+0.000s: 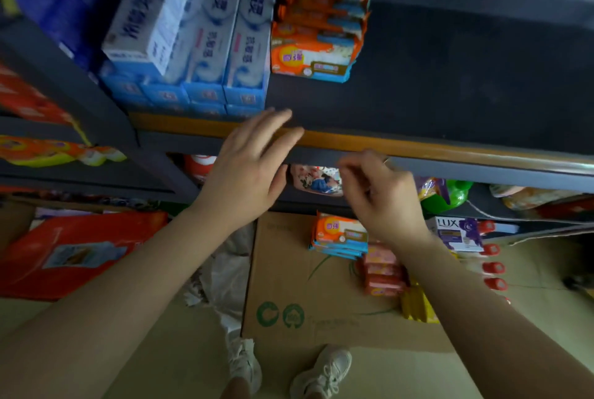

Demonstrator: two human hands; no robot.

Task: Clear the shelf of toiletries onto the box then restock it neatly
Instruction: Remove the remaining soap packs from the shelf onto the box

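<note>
toothpaste boxes blue-white | soap packs orange-blue | box brown

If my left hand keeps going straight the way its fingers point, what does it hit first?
Probably nothing soon: the left hand points over the shelf's orange front edge onto bare dark shelf. The orange soap packs sit further back; depth is unclear.

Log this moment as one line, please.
phase: restocking | hands: left hand, right hand empty | shelf: half bare | box: soaps waiting

Toothpaste boxes sitting at the shelf left end, soap packs stacked just right of them. Cardboard box lying on the floor below, carrying more soap packs and bars.
</note>
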